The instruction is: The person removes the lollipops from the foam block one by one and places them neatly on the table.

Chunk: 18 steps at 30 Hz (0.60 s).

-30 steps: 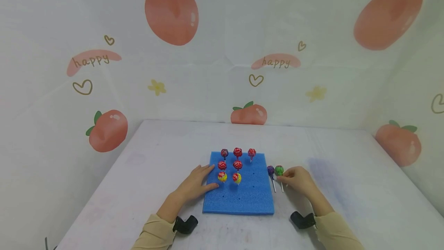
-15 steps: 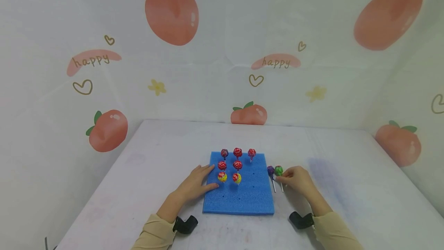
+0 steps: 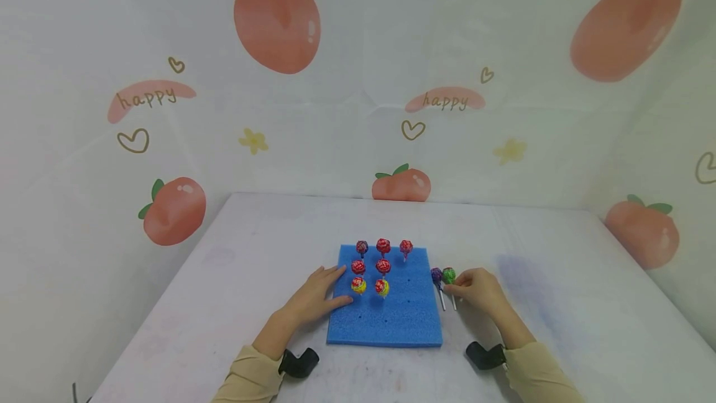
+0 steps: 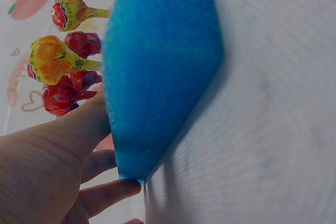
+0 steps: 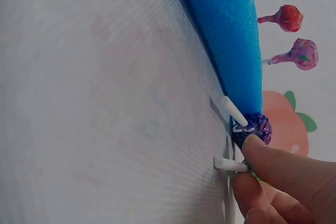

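Observation:
A blue foam board [image 3: 385,331] lies flat, with several lollipops standing upright in its far part, red-wrapped ones [image 3: 383,245] behind and yellow-and-red ones [image 3: 382,287] nearer. My left hand [image 3: 314,297] rests at the board's left edge; in the left wrist view its thumb lies on the top face and its straight fingers touch the side. Right of the board, my right hand [image 3: 482,292] pinches a green lollipop [image 3: 449,274] just below its head. Beside it lies a purple lollipop [image 3: 437,275], its white stick toward me. In the right wrist view the thumb overlaps the purple wrapper [image 5: 264,128].
Small holes [image 3: 409,301] dot the board's right and near parts. Under everything is a white table [image 3: 224,303], backed by a white curtain [image 3: 347,79] printed with fruit and hearts. Black wrist mounts [image 3: 299,363] sit on both forearms, close over the table.
The green lollipop has shifted slightly left toward the purple one, my right hand moving with it. My left hand and the board have stayed put.

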Each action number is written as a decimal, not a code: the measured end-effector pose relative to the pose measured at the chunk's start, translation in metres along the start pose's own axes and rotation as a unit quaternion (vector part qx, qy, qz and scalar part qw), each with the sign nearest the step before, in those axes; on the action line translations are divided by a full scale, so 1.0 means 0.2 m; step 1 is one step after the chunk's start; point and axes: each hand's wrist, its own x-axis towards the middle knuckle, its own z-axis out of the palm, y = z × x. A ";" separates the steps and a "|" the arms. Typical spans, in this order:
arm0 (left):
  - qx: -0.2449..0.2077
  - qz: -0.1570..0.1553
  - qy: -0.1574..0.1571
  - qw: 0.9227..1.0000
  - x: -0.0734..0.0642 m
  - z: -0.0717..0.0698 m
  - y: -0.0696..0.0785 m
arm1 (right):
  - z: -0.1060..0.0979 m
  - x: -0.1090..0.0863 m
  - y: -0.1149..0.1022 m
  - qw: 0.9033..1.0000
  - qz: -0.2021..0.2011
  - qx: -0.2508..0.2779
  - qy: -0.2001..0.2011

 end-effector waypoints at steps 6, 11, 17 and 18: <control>-0.001 0.000 -0.001 1.000 0.00 0.00 -0.01 | 0.00 -0.01 0.00 1.000 0.001 0.002 -0.002; -0.002 -0.001 -0.003 1.000 0.00 0.00 -0.01 | -0.01 -0.01 0.00 1.000 -0.003 0.003 0.002; -0.003 -0.001 -0.003 1.000 0.00 0.00 -0.01 | -0.01 -0.02 0.00 1.000 -0.007 0.001 0.004; -0.001 0.002 -0.003 1.000 0.00 0.00 -0.01 | -0.01 -0.02 0.00 1.000 -0.007 0.002 0.002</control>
